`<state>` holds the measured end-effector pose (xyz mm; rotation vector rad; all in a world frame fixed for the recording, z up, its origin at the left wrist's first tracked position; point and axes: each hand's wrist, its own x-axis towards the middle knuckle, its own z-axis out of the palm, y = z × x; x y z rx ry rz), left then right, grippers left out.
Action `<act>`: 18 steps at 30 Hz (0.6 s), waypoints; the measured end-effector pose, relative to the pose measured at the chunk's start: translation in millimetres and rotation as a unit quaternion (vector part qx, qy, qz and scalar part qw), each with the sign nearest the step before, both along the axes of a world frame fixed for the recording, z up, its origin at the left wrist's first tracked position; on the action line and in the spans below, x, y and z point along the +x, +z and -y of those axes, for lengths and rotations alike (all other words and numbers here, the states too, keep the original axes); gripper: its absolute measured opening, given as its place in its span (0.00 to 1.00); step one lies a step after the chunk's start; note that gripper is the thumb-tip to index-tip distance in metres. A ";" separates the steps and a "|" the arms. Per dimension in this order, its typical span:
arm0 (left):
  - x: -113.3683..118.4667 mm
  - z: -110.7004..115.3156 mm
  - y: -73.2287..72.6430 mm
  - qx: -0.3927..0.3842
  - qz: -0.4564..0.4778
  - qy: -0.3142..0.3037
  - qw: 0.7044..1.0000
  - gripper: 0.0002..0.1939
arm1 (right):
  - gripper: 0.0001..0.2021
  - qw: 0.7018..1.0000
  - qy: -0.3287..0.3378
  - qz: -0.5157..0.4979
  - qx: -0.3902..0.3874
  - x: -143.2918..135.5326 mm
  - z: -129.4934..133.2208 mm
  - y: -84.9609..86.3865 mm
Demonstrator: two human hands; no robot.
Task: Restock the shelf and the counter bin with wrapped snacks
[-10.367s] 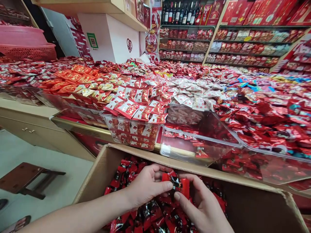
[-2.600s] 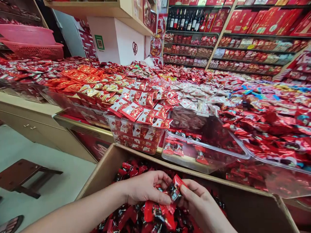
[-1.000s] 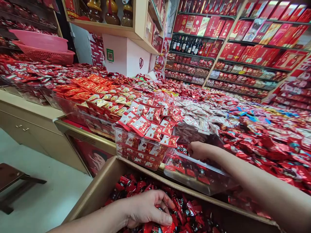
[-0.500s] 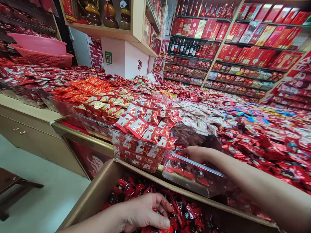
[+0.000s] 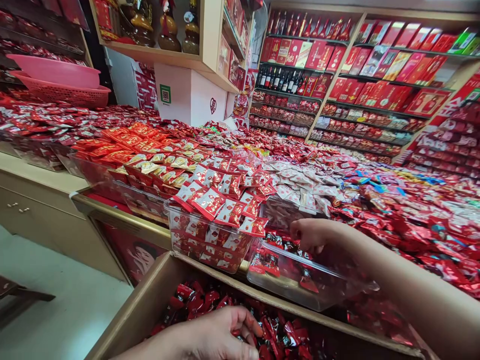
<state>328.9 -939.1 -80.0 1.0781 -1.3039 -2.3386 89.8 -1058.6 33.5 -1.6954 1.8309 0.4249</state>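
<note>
My left hand is down in a cardboard box, fingers and thumb curled around some of the red-and-black wrapped candies there. What lies under its palm is hidden. My right hand hovers over a clear plastic bin just beyond the box. Its fingers are bent inward, and I cannot see whether anything is in them. Several of the same candies lie in the bin's left part. Left of it stands a fuller clear bin, heaped with red-and-white packets.
Bins of orange-red packets, whitish packets and red sweets crowd the counter. Pink baskets sit at the back left. Shelves of bottles and red boxes line the wall. A stool stands on the floor at left.
My right hand has risen out of the clear bin and shifted slightly right, uncovering candies inside. My left hand stays in the box, a little lower in view. The view has shifted slightly.
</note>
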 end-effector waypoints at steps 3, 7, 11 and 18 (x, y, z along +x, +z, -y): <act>-0.3 -1.1 2.6 0.002 0.010 -0.001 1.000 0.24 | 0.10 0.998 -0.046 0.041 0.010 -3.2 -6.8 -6.3; 0.3 -1.6 3.3 0.000 0.008 0.002 1.000 0.23 | 0.06 0.994 -0.067 0.072 0.046 -2.5 -21.1 -17.5; 1.2 -1.5 2.8 -0.004 0.006 -0.004 1.000 0.24 | 0.05 0.991 -0.054 0.075 0.097 1.8 -28.8 -21.8; 1.5 -0.5 2.5 -0.005 0.000 -0.004 1.000 0.25 | 0.02 0.993 0.017 0.039 0.106 6.8 -22.2 -34.4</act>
